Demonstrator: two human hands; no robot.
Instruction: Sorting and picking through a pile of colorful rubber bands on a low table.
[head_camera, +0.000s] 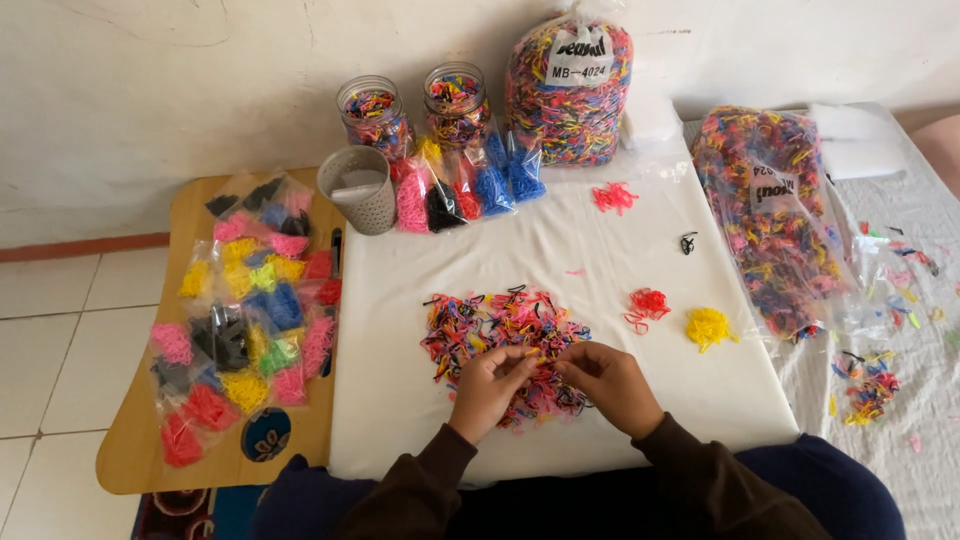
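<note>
A view looking down at a person's two bare hands working over a white cloth (600, 270) spread on a low table. In the middle of the cloth lies a loose heap of small elastic bands (500, 325) in many colours: pink, orange, yellow, blue and black. The left hand (487, 388) and the right hand (607, 380) rest on the near edge of this heap, close together, their fingertips almost meeting. The fingers of both hands are curled in and narrow, pinching at a few yellow and pink bands between them; how many bands each hand grips is too small to tell. The rest of the heap spreads away from the fingertips toward the far side of the cloth. To the right of the heap, well apart from it, lie a small red cluster (648, 303) and a small yellow cluster (708, 326); a pink cluster (613, 196) lies farther back. On a wooden board at the left sit many small clear packets of sorted bands (245, 320). At the back stand two clear jars (372, 115) of bands, a grey perforated cup (358, 188) and a large clear bag (570, 85) of mixed bands.
</note>
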